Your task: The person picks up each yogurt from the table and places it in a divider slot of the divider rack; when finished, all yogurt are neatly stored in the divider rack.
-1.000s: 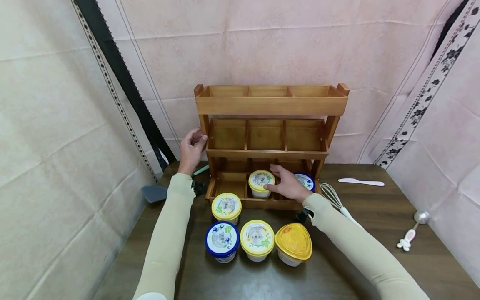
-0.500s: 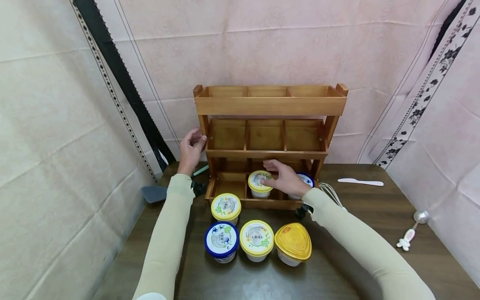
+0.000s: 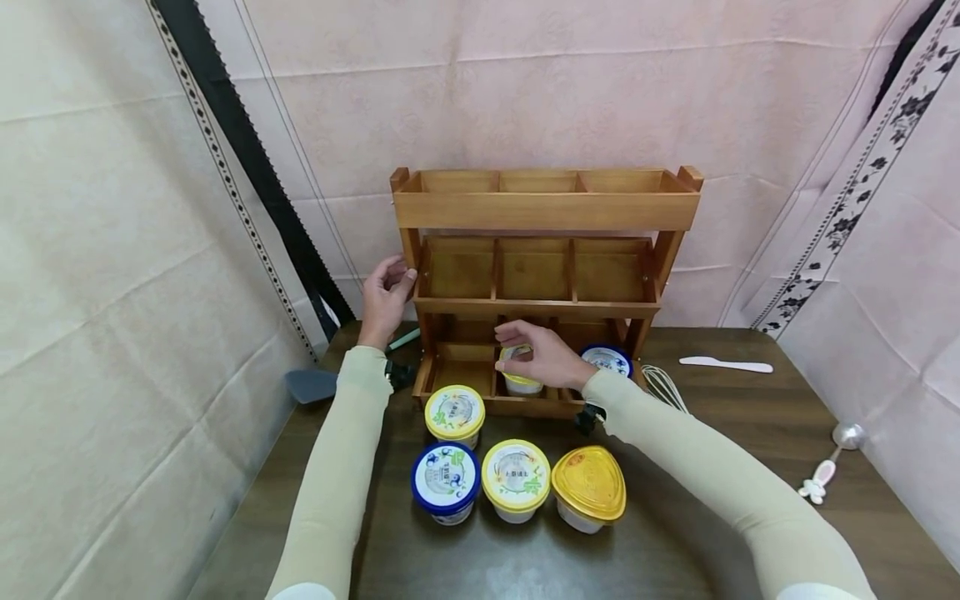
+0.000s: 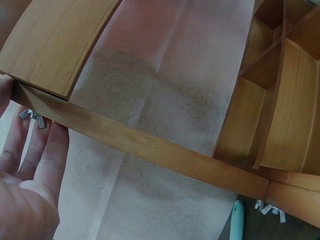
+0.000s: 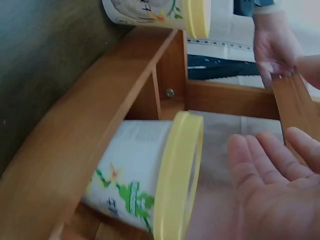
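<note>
A three-tier wooden rack (image 3: 547,212) stands at the back of the table. My left hand (image 3: 386,300) grips its left upright; in the left wrist view the thumb is at one edge and the fingers (image 4: 52,155) lie behind, near a wing nut. A white tub with a yellow lid (image 5: 170,175) sits upright in the bottom tier's middle compartment. My right hand (image 3: 543,354) hovers above and in front of it, partly hiding its lid. In the right wrist view that hand's fingers are extended, apart from the lid. A blue-lidded tub (image 3: 606,360) occupies the bottom right compartment.
Before the rack stand two yellow-lidded tubs, one behind (image 3: 454,412) and one in front (image 3: 515,475), a blue-lidded tub (image 3: 446,479) and an orange-yellow-lidded tub (image 3: 588,487). A whisk (image 3: 663,387), white knife (image 3: 725,364) and scoop (image 3: 821,475) lie right; a grey spatula (image 3: 310,386) left.
My right hand has let go of the yellow-lidded tub in the middle compartment and moved left over it. My left hand has stayed on the rack's upright.
</note>
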Demonstrator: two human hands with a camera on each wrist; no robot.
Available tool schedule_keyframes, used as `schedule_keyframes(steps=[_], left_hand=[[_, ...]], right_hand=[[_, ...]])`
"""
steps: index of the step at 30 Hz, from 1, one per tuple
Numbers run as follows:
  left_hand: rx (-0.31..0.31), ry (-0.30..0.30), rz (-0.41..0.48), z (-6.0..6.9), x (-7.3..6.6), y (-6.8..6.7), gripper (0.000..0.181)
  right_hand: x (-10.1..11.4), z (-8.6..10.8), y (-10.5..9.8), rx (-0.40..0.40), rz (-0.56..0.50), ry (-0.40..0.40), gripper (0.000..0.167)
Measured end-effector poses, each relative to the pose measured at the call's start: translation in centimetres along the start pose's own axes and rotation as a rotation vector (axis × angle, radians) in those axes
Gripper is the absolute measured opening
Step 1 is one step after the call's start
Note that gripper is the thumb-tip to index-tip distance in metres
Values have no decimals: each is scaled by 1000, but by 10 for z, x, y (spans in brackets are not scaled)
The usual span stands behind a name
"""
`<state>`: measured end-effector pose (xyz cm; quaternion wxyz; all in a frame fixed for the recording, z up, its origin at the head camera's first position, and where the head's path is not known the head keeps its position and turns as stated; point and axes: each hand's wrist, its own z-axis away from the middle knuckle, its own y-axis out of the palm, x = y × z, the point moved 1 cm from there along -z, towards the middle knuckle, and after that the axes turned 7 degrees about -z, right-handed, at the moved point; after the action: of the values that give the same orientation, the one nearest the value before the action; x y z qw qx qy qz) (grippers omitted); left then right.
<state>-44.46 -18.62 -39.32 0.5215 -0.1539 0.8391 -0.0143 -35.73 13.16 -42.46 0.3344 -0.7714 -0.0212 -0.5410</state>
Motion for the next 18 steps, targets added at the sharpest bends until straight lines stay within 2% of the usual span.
schedule_keyframes(steps=[9, 18], left_hand=[[-1, -41, 3, 2, -5, 0, 43], [-2, 13, 24, 2, -3, 0, 44]], right_hand=[[3, -12, 24, 134, -2, -5, 61], [1, -23, 37, 313, -90, -17, 69]])
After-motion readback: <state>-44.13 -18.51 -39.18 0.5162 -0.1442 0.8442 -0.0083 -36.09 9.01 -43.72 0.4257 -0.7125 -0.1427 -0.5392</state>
